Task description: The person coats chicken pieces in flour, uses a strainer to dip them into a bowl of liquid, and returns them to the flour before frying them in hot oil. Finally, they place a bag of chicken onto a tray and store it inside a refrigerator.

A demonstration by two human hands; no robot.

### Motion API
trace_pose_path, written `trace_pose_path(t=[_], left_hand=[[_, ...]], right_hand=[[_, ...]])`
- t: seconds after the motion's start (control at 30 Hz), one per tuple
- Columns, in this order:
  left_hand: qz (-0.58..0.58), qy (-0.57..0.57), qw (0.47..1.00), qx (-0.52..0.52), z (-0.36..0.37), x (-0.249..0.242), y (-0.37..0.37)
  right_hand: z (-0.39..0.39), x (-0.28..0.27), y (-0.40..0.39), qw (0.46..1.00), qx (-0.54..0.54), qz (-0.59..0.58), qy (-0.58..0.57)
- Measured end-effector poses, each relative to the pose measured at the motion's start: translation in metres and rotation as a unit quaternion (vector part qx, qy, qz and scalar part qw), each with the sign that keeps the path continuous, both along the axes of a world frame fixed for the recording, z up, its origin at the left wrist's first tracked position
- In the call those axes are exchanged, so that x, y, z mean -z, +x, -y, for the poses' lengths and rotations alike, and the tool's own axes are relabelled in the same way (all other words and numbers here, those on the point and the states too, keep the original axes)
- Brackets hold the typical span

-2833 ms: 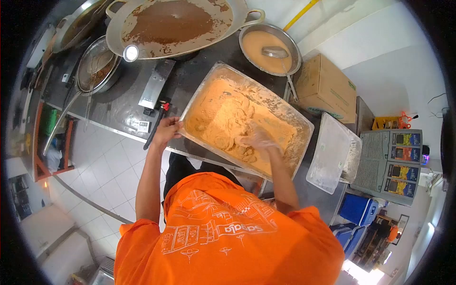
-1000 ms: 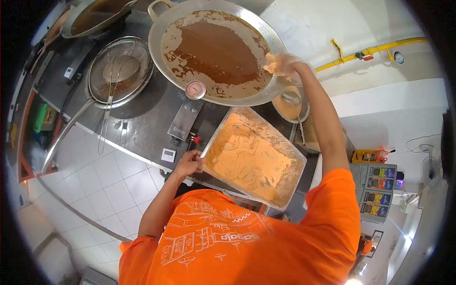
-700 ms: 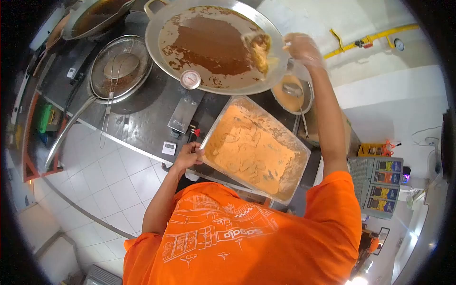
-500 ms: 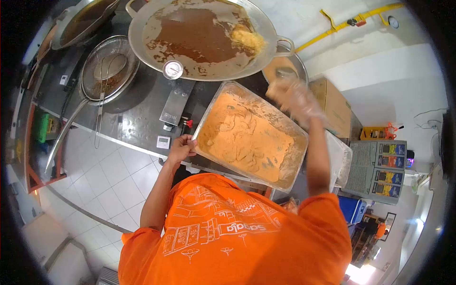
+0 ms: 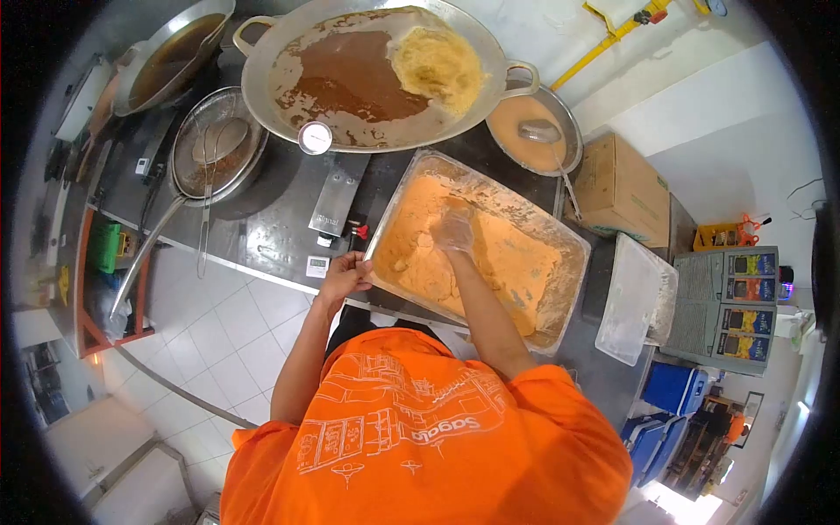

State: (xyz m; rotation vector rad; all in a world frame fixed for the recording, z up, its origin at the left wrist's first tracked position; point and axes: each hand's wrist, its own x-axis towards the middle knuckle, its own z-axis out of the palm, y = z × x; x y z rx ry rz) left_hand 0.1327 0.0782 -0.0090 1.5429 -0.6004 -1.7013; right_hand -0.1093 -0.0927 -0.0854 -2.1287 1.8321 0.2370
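Note:
At its near left corner, the rectangular metal tray (image 5: 573,289) is gripped by my bare left hand (image 5: 347,276), fingers and thumb on the rim. Orange-tinted flour (image 5: 516,271) with lumps and ridges covers its bottom. My right hand (image 5: 453,229), in a clear plastic glove, reaches down into the flour near the tray's left-centre. Its fingers are partly hidden there, so I cannot see whether they hold anything. Beyond the tray, a large two-handled wok (image 5: 262,66) holds brown oil with a pale yellow foaming patch (image 5: 442,70) on its right side.
A dial thermometer (image 5: 315,137) sits at the wok's near rim. Right of the wok stands a bowl of orange batter (image 5: 516,118) with a ladle (image 5: 538,131). A cardboard box (image 5: 621,188) and a white lid (image 5: 630,302) lie right. Left is a long-handled strainer (image 5: 188,166) over a pan.
My gloved right hand has moved from beside the batter bowl, left and down into the flour. The foaming patch in the wok has grown. My left hand stays on the tray rim.

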Motion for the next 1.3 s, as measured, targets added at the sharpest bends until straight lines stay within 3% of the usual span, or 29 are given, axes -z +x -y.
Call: trace_pose_path(t=[0.07, 0.13, 0.17, 0.23, 0.27, 0.33, 0.5, 0.57, 0.6, 0.63, 0.67, 0.77, 0.97, 1.03, 1.1, 1.17, 1.3], left_hand=[[-0.007, -0.014, 1.000, -0.002, 0.000, 0.003, 0.000], [-0.020, -0.004, 1.000, -0.013, -0.001, 0.004, -0.002], [-0.029, -0.014, 0.999, -0.012, -0.001, 0.006, -0.001], [-0.027, -0.016, 0.999, -0.012, -0.002, 0.004, -0.002], [-0.023, -0.018, 1.000, -0.011, -0.002, 0.000, -0.002], [-0.033, -0.011, 0.999, -0.024, -0.003, -0.001, -0.001], [-0.062, -0.011, 0.998, -0.027, -0.003, 0.002, 0.000], [-0.059, -0.001, 0.998, -0.016, -0.003, -0.005, 0.001], [-0.058, -0.002, 0.998, -0.016, -0.002, -0.006, 0.001], [-0.059, -0.007, 0.998, -0.014, -0.002, -0.006, 0.001], [-0.060, -0.012, 0.998, -0.011, -0.001, -0.007, 0.002], [-0.044, -0.022, 0.999, -0.005, -0.001, -0.004, 0.002], [-0.066, -0.020, 0.998, -0.013, -0.001, -0.001, 0.004], [-0.069, -0.016, 0.997, -0.014, -0.004, -0.003, 0.004], [-0.082, 0.001, 0.996, -0.022, -0.001, -0.015, 0.004], [-0.088, -0.010, 0.996, -0.009, -0.002, -0.003, 0.005], [-0.091, -0.018, 0.996, 0.006, -0.002, 0.005, 0.008]], right_hand=[[0.008, 0.016, -0.006, 0.999, 0.023, 0.032, -0.008], [0.009, 0.030, -0.018, 0.979, -0.136, -0.010, -0.150], [0.015, 0.032, -0.023, 0.979, -0.138, -0.011, -0.147], [0.037, 0.031, -0.032, 0.995, -0.103, -0.014, 0.006], [0.035, 0.017, -0.040, 0.994, -0.107, -0.016, 0.006], [0.024, -0.015, -0.061, 0.991, 0.004, 0.032, -0.134], [0.044, -0.009, -0.054, 0.987, -0.019, 0.060, -0.147], [0.063, 0.028, -0.037, 0.983, -0.040, 0.078, -0.164], [0.077, 0.071, -0.032, 0.987, -0.073, -0.022, -0.141], [0.077, 0.073, -0.017, 0.980, -0.103, -0.120, -0.117], [0.073, 0.072, -0.011, 0.981, -0.102, -0.118, -0.117], [0.067, 0.039, 0.006, 0.984, -0.094, -0.024, -0.152], [0.068, -0.047, 0.002, 0.992, -0.119, 0.012, -0.051], [0.043, -0.079, 0.005, 0.984, -0.146, 0.081, 0.060], [0.021, -0.052, 0.018, 0.963, -0.266, -0.007, 0.037], [-0.001, -0.007, 0.021, 0.963, -0.269, 0.003, 0.020], [-0.025, -0.024, 0.032, 0.924, -0.376, -0.017, -0.061]])
